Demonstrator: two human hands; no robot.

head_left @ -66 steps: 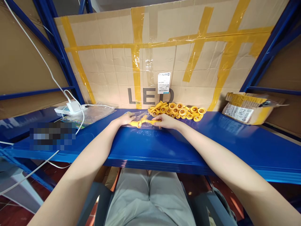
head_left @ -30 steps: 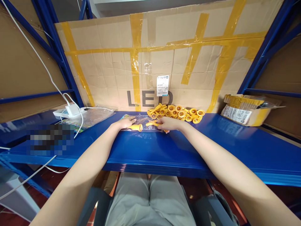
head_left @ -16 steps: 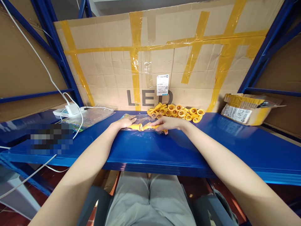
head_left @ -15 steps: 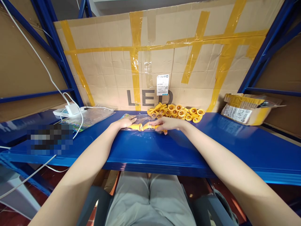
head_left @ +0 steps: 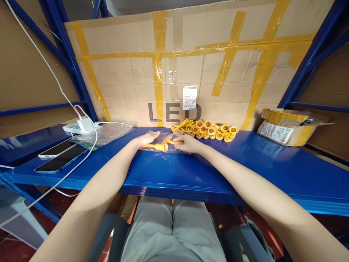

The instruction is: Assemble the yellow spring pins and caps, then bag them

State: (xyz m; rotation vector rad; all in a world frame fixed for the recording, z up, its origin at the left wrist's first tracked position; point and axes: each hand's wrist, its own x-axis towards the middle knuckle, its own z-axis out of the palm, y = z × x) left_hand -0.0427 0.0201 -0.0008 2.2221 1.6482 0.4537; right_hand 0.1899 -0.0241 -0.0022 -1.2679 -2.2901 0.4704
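Observation:
A clear plastic bag [head_left: 174, 149] lies flat on the blue shelf top in front of me. My left hand [head_left: 148, 139] is at its left end, fingers closed on the edge with the thumb on top. A yellow torch-shaped piece [head_left: 156, 146] with a flared round end lies at the bag, beside my left hand. My right hand [head_left: 189, 142] pinches a second yellow piece [head_left: 174, 142] over the bag; its fingertips are partly hidden. Just behind my right hand is a pile of the same yellow pieces [head_left: 208, 130], many with their round cupped ends facing me.
At the left lie two phones [head_left: 60, 158], a white power strip with a charger [head_left: 85, 124], and a printed plastic bag [head_left: 111, 133]. White cables cross the shelf's left side. An opened carton [head_left: 286, 131] stands at right. A large taped cardboard sheet [head_left: 131, 83] forms the back.
My right hand has shifted slightly left with its yellow piece, which is now tilted. The piece by my left hand now shows its round end more. My left hand stays at the bag.

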